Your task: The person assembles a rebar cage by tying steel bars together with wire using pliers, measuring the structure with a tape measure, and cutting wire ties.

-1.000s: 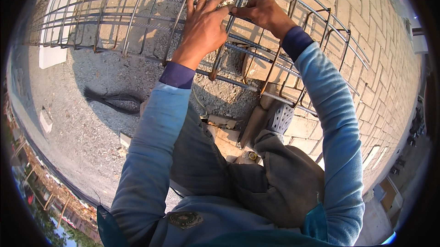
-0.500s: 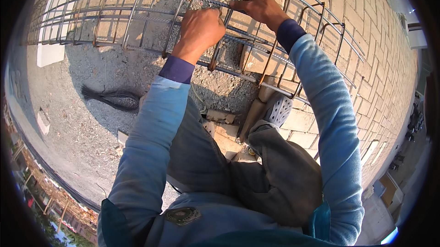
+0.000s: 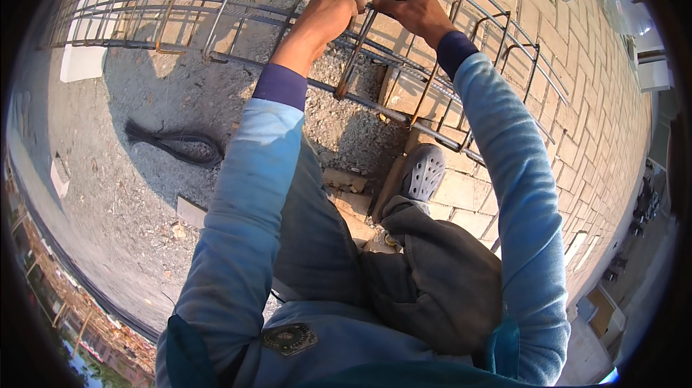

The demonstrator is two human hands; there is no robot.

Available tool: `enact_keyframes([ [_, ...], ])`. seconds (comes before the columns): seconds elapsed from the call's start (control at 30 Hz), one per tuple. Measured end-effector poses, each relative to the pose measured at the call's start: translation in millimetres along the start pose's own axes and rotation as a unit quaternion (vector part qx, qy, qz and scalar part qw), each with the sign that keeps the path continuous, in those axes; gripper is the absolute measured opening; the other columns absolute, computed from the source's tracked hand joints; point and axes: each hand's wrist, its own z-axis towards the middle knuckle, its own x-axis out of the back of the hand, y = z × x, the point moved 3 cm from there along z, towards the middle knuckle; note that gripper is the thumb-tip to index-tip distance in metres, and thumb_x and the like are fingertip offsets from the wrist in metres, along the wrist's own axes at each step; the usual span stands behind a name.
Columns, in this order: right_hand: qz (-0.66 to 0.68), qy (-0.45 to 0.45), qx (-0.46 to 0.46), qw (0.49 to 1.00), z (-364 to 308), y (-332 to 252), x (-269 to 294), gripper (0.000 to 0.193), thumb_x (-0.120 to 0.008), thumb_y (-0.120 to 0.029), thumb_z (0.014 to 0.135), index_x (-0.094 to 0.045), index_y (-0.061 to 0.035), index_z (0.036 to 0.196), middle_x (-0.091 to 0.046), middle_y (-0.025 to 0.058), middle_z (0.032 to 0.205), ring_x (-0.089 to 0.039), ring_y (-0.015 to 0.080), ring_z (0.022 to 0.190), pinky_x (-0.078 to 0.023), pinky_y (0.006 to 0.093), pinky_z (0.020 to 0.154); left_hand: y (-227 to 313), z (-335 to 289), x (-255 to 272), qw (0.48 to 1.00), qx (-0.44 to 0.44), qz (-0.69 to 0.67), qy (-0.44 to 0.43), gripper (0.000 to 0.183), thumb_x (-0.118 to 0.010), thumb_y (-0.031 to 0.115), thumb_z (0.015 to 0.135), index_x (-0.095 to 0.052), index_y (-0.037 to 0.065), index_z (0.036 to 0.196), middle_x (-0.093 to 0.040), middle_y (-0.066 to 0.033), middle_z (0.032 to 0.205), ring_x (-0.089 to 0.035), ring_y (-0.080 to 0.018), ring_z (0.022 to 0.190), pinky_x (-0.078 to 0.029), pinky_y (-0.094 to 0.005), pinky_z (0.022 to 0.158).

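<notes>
A long cage of steel rebar point(image 3: 249, 20) runs across the upper part of the view, its lengthwise bars crossed by square stirrups. My left hand point(image 3: 330, 17) is closed over an upper bar, its thumb and fingers pinched beside one stirrup point(image 3: 355, 56). Just across that stirrup, my right hand point(image 3: 418, 15) is closed too, fingertips pinched and pointing toward the left hand. Both sets of fingertips almost meet where bar and stirrup cross. Whatever they pinch is too small to make out.
A looped bundle of thin dark wire point(image 3: 176, 146) lies on the gravel at left. Pale pavers point(image 3: 577, 92) stretch to the right. My shoe point(image 3: 424, 172) stands near the cage's close edge. White blocks point(image 3: 83, 64) sit by the cage's far left.
My left hand has shifted up and right, closer to the right hand at the stirrup. The right hand has moved only slightly. The view has shifted a little.
</notes>
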Motion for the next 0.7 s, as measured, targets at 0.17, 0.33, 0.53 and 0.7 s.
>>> enact_keyframes([
  [0.17,-0.015,0.005,0.013,1.000,0,-3,3,0.064,-0.069,-0.057,0.077,-0.071,0.0044,0.094,-0.069,0.0242,0.088,-0.067,0.0343,0.084,-0.051,0.0404,0.079,22,-10,15,0.995,-0.063,0.037,0.074,0.028,-0.050,0.012,0.085,-0.069,0.006,0.104,-0.070,-0.0115,0.102,-0.063,-0.0228,0.102,-0.045,-0.0347,0.093],
  [0.33,0.000,-0.035,0.036,0.999,3,1,3,0.060,-0.068,-0.056,0.079,-0.072,0.0014,0.098,-0.069,0.0234,0.086,-0.067,0.0351,0.084,-0.051,0.0401,0.079,21,-19,-6,0.946,-0.102,0.302,0.061,0.030,-0.050,0.020,0.085,-0.069,0.010,0.106,-0.068,-0.0183,0.106,-0.062,-0.0374,0.104,-0.048,-0.0406,0.091],
  [0.53,-0.019,0.001,0.017,1.000,-1,6,0,0.058,-0.066,-0.056,0.080,-0.072,-0.0017,0.100,-0.070,0.0219,0.087,-0.067,0.0353,0.083,-0.052,0.0400,0.079,21,-16,-9,0.969,-0.078,0.231,0.041,0.027,-0.050,0.017,0.086,-0.068,0.006,0.102,-0.067,-0.0201,0.098,-0.063,-0.0367,0.096,-0.049,-0.0435,0.082],
  [0.7,-0.048,-0.013,0.127,0.991,-4,10,1,0.064,-0.062,-0.061,0.080,-0.071,0.0016,0.094,-0.069,0.0234,0.086,-0.068,0.0359,0.084,-0.052,0.0413,0.078,17,-11,-14,0.963,-0.160,0.205,0.073,0.025,-0.051,0.015,0.084,-0.068,0.003,0.098,-0.067,-0.0217,0.097,-0.063,-0.0389,0.092,-0.050,-0.0452,0.082],
])
